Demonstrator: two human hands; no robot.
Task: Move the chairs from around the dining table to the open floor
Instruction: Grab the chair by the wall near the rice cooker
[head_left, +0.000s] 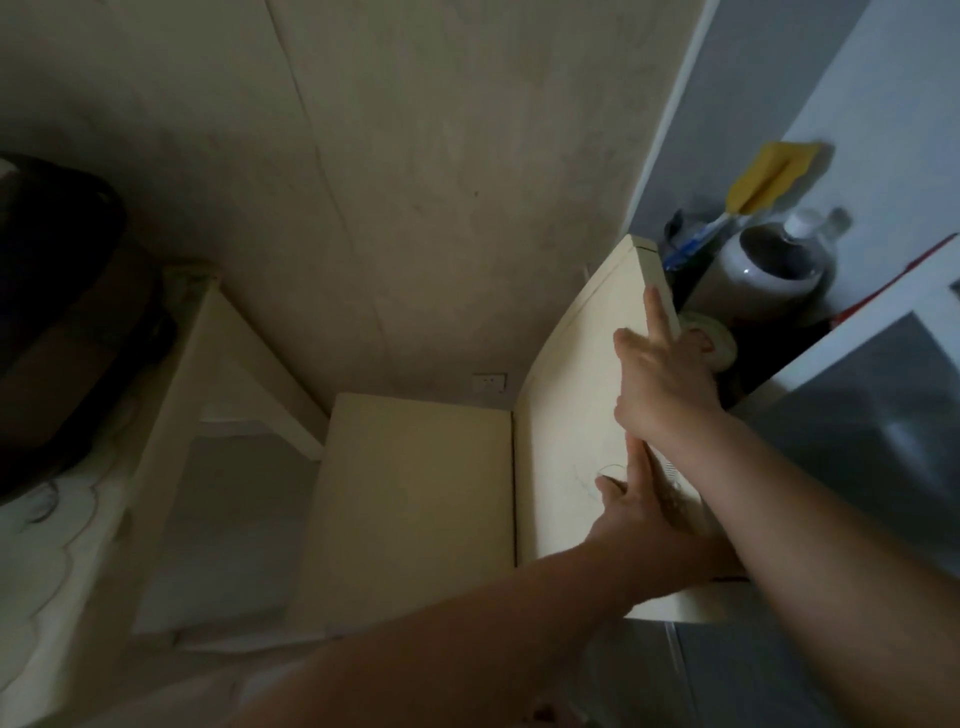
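Observation:
A cream chair stands in front of me, its seat (415, 499) in the middle of the view and its backrest (571, 395) upright on the right. My right hand (660, 384) grips the backrest's top edge, index finger lying straight along it. My left hand (636, 512) holds the same edge lower down, closer to me, thumb on the front face. The dining table (171, 415) with its cream frame and leg is just left of the chair, and the seat sits close beside that leg.
A dark rounded object (57, 312) lies on the table's lace-edged cloth (52, 551). Behind the backrest a grey shelf unit (852, 415) holds a bottle (769, 265), a yellow-headed brush (769, 176) and a tape roll (714, 345). A beige wall with a socket (489, 383) is straight ahead.

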